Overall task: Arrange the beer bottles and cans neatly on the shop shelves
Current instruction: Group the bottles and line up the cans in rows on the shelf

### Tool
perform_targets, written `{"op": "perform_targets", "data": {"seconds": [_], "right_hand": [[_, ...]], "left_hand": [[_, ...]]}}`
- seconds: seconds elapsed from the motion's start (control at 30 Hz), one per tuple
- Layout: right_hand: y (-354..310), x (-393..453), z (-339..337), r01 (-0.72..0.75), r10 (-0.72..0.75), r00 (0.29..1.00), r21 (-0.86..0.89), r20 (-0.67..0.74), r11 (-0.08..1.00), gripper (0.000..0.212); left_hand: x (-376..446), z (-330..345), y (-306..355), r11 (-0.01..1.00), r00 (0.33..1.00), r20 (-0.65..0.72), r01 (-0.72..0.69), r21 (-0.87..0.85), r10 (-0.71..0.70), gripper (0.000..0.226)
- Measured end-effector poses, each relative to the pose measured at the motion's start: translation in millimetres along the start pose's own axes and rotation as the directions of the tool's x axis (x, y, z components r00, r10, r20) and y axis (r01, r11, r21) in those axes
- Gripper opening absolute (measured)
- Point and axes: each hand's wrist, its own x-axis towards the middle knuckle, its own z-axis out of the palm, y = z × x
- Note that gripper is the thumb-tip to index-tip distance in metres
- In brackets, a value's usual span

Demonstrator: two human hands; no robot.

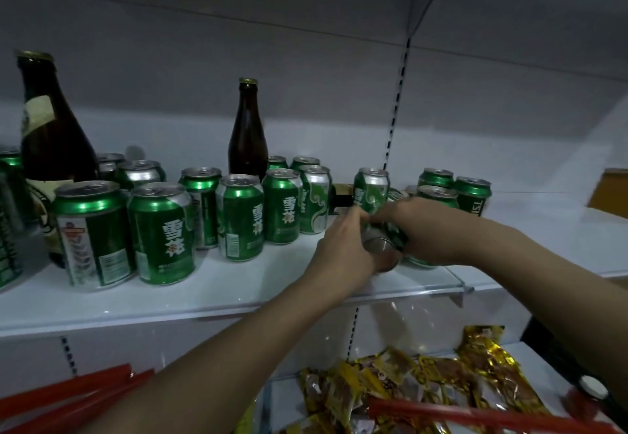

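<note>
Both hands on cans at shelf (238,284) front: left hand (343,246) grips tilted can (382,250), right hand (424,229) grips another. Stand upright, labels fwd, w/ row beside.

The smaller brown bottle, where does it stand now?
In the head view, the smaller brown bottle stands upright at the middle back of the white shelf, behind the green cans.
</note>
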Motion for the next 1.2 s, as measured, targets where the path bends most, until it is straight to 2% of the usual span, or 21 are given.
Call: {"op": "perform_targets", "data": {"seconds": [0.1, 0.23, 0.33, 0.43, 0.57, 0.63, 0.7, 0.77, 0.83, 0.9, 0.97, 1.1, 1.2], "right_hand": [[-1.2, 2.0, 1.9, -0.006, 0.006, 1.000, 0.074, -0.007, 0.997, 0.036], [-3.6, 5.4, 1.6, -0.003, 0.007, 1.000, 0.170, -0.020, 0.985, 0.056], [-5.0, 8.9, -3.5, 0.017, -0.023, 0.999, 0.148, 0.042, 0.989, 0.059], [-6.2, 12.8, -0.7, 0.025, -0.032, 0.997, 0.091, 0.077, 0.996, 0.051], [-4.4, 21.3, 21.3, 0.066, -0.065, 0.995, 0.017, -0.071, 0.998, 0.045], [-3.1, 24.1, 25.7, 0.062, -0.066, 0.991, -0.038, -0.114, 0.997, 0.056], [-2.2, 24.1, 24.4, 0.064, -0.067, 0.988, -0.021, -0.139, 0.998, 0.069], [-2.1, 22.5, 19.4, 0.076, -0.053, 0.978, 0.107, -0.201, 0.991, 0.074], [-5.9, 21.0, 12.3, 0.061, 0.028, 0.966, 0.328, -0.258, 0.943, 0.065], [-11.8, 22.4, 8.9, 0.068, 0.121, 0.946, 0.546, -0.302, 0.835, 0.049], [-18.6, 25.4, 9.1, 0.083, 0.184, 0.934, 0.687, -0.305, 0.722, 0.045], [-28.7, 33.6, 14.3, 0.093, 0.221, 0.941, 0.823, -0.257, 0.560, 0.026], [-33.9, 38.0, 20.9, 0.093, 0.221, 0.950, 0.874, -0.221, 0.476, 0.024]], "left_hand": [[1.5, 1.0, -2.3, 1.000, 0.999, -0.041, 0.016, -0.023, -0.017, 0.052], [3.0, -2.6, -7.3, 0.999, 0.997, -0.071, 0.015, -0.030, -0.017, 0.052], [2.7, -3.8, -9.9, 1.000, 0.997, -0.080, 0.001, -0.024, -0.002, 0.049], [3.8, -3.9, -13.6, 1.000, 0.996, -0.088, 0.008, -0.030, -0.011, 0.046], [3.5, -4.3, -16.5, 0.998, 0.993, -0.113, 0.042, -0.055, -0.048, 0.044], [3.0, -8.6, -16.4, 0.998, 0.991, -0.127, 0.037, -0.046, -0.042, 0.045], [3.6, -19.2, -15.2, 1.000, 0.990, -0.136, 0.019, -0.019, -0.021, 0.051], [6.0, -37.0, -8.2, 1.000, 0.991, -0.130, -0.028, 0.009, 0.029, 0.059], [8.9, -57.1, 3.1, 0.995, 0.987, -0.133, -0.088, 0.054, 0.095, 0.061], [12.9, -74.5, 13.6, 0.983, 0.973, -0.165, -0.143, 0.118, 0.161, 0.058], [16.3, -86.0, 20.5, 0.969, 0.959, -0.190, -0.180, 0.170, 0.212, 0.051], [19.5, -94.4, 23.2, 0.951, 0.955, -0.184, -0.183, 0.249, 0.232, 0.037], [19.1, -93.6, 19.3, 0.950, 0.964, -0.168, -0.156, 0.269, 0.205, 0.029]]}}
